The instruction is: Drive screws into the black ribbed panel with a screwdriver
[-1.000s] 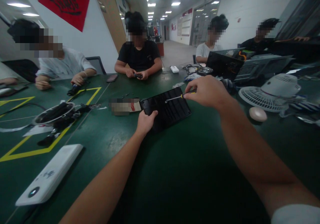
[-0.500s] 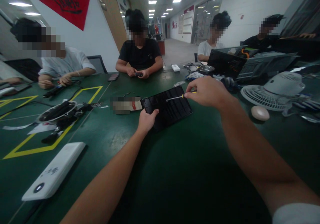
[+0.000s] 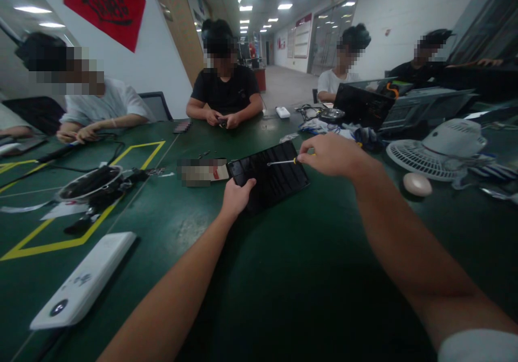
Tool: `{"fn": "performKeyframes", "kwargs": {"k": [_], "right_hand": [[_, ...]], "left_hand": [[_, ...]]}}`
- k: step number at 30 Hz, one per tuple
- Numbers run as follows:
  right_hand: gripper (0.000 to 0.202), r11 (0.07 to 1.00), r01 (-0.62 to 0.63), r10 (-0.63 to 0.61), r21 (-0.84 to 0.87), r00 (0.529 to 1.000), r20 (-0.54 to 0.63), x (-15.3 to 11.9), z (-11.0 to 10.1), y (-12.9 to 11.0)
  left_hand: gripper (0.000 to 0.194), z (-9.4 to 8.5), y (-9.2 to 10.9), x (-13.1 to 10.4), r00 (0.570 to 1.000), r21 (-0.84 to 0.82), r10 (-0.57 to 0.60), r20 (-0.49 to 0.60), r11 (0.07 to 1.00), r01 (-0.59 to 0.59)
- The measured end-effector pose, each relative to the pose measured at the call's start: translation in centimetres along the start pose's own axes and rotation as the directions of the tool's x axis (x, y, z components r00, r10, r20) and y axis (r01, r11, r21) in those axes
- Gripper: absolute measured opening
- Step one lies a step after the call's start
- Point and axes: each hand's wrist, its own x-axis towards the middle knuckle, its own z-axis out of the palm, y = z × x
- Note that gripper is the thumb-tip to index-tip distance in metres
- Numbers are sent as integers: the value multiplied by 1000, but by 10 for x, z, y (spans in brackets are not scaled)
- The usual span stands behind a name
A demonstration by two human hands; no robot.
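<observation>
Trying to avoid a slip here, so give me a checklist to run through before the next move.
1. Left hand grips the black panel: ok, thumb on top at its left side.
2. Right hand holds the screwdriver: ok, handle between the fingers.
3. Screwdriver tip over the panel in this view: ok.
4. Tip seated in anything: cannot tell, too small.
5. Small box apart from the panel: cannot tell, they meet in this view.
</observation>
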Motion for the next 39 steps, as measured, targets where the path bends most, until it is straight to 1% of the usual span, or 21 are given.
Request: {"fn": "performKeyframes", "kwargs": {"k": [6, 13, 19, 22, 25, 31, 34, 39], "right_hand": [[38, 1000, -9, 9, -1, 999, 37, -1, -2, -1], [32, 1000, -3, 3, 10, 1000, -9, -4, 0, -6], [29, 999, 30, -30, 19, 999, 14, -4, 2, -11], [28, 999, 36, -35, 22, 999, -14, -4, 5, -11], [34, 999, 35, -34, 6, 998, -46, -4, 7, -10], [21, 1000, 7, -7, -2, 995, -103, -5, 6, -12], [23, 1000, -9, 9, -1, 993, -122, -4, 5, -13], [31, 999, -43, 42, -12, 995, -87, -3, 6, -15]], "left_hand": [[36, -1, 2, -1, 999, 7, -32, 2, 999, 32], [35, -1, 5, -2, 1000, 6, -27, 3, 1000, 27], [32, -2, 4, -2, 1000, 14, -9, -21, 1000, 10], [32, -2, 4, -1, 999, 35, 2, -33, 999, -1], [33, -3, 4, -1, 1000, 31, -10, -29, 999, 11], [30, -2, 5, -2, 1000, 33, -9, -25, 999, 10], [30, -2, 6, -3, 999, 28, -25, -32, 999, 26], [31, -1, 8, -4, 999, 19, -31, -32, 999, 31]]}}
